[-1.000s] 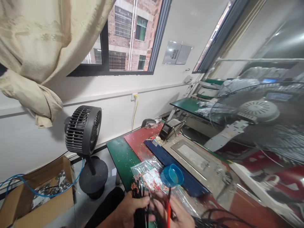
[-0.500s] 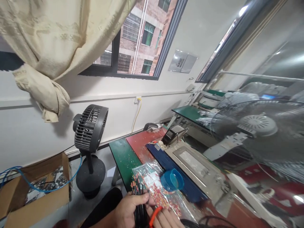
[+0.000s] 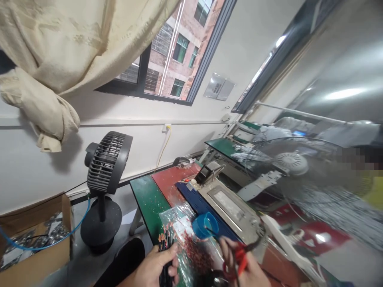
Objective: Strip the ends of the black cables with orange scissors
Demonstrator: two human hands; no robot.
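Note:
My left hand (image 3: 160, 265) is closed round a bundle of black cables (image 3: 165, 247), whose ends fan out at the top in orange-red and bare tips. To its right, my right hand (image 3: 239, 261) is closed on a red-handled tool (image 3: 241, 257), blurred by motion; its working end cannot be made out. A thin dark strand reaches from the right-hand fingers toward a blue cup (image 3: 206, 225). Under and between the hands lies a clear plastic bag (image 3: 187, 211), with many small red and pale pieces (image 3: 194, 249) on it.
A beige machine (image 3: 230, 207) with a blue front stands right of the cup on the green-and-red table (image 3: 146, 203). A black fan (image 3: 109, 163) and an open carton (image 3: 56, 259) are at left. A large fan (image 3: 290, 163) and a partly visible person are at right.
My right hand has moved right, away from the cable bundle, with the red-handled tool in it. My left hand keeps hold of the bundle. The view has shifted slightly.

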